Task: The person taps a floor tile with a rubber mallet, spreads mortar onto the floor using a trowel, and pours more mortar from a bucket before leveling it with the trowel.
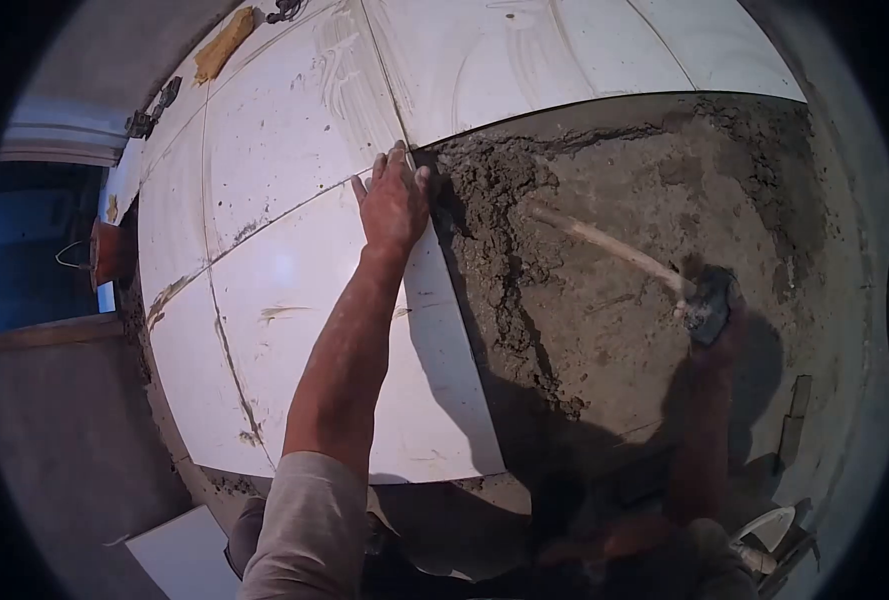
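Note:
My left hand [393, 205] rests at the corner of a white tile [335, 290], fingers stretched out and its tips near the joint with the neighbouring tiles. To the right, in shadow, my right hand [727, 342] is closed around the dark head of a mallet [637, 262]. The mallet's pale wooden handle points away to the upper left, above the mortar. Shadow partly hides the right fingers. Rough grey mortar [495, 215] lies along the tile's right edge.
More white tiles [545, 50] run along the far side. A yellow sponge-like piece [224, 45] lies on the far left tiles. At the left stands a reddish bucket [112, 252] with a wire handle. A trowel-like tool [765, 530] is at the lower right.

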